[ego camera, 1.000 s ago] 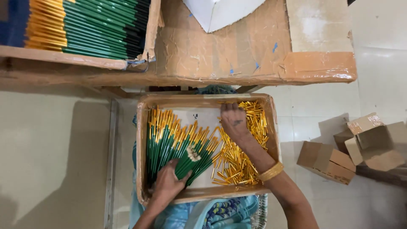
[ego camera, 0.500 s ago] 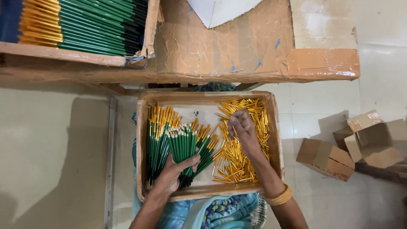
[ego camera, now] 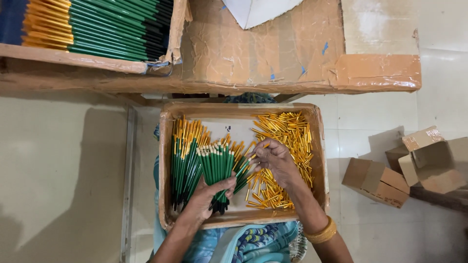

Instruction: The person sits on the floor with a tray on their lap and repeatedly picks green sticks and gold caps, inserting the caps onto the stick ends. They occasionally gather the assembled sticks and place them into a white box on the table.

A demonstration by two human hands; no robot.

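A shallow cardboard tray (ego camera: 319,146) rests on my lap. My left hand (ego camera: 207,197) grips a fanned bundle of green pencils (ego camera: 217,163), their bare tips pointing up. More green pencils with gold ends (ego camera: 183,156) lie along the tray's left side. A heap of loose gold caps (ego camera: 287,134) fills the right side. My right hand (ego camera: 273,160), with a gold bangle at the wrist, pinches a gold cap at the top of the bundle.
A taped cardboard tabletop (ego camera: 292,53) lies ahead, with a box of stacked green and gold pencils (ego camera: 97,29) at its left. Small brown cartons (ego camera: 375,180) sit on the tiled floor to the right.
My left hand has lifted the pencil bundle and fanned it upright. My right hand has moved from the gold cap heap leftward to the bundle's tips.
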